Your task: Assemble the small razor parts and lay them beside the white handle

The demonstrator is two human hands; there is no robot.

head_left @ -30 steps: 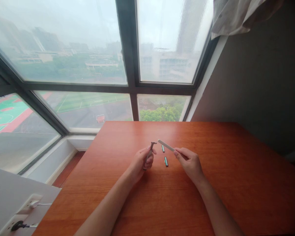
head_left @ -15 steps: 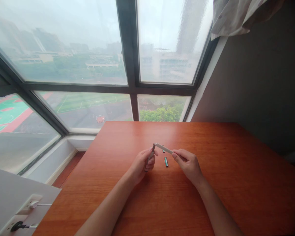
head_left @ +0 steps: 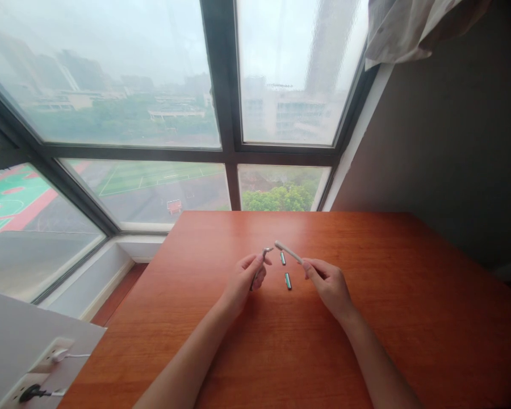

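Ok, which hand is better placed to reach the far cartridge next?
Left, probably: the left hand holds the razor handle, whose head sits close beside the far cartridge. The right hand is shut on a white stick, with no finger free.

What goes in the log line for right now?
left hand: holds grey razor handle | right hand: holds pale stick | table: two green pieces between hands

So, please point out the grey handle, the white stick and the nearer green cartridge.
grey handle (head_left: 266,250), head view, on its bent top end.
white stick (head_left: 288,253), head view, on the middle of its shaft.
nearer cartridge (head_left: 288,280), head view, on its middle.
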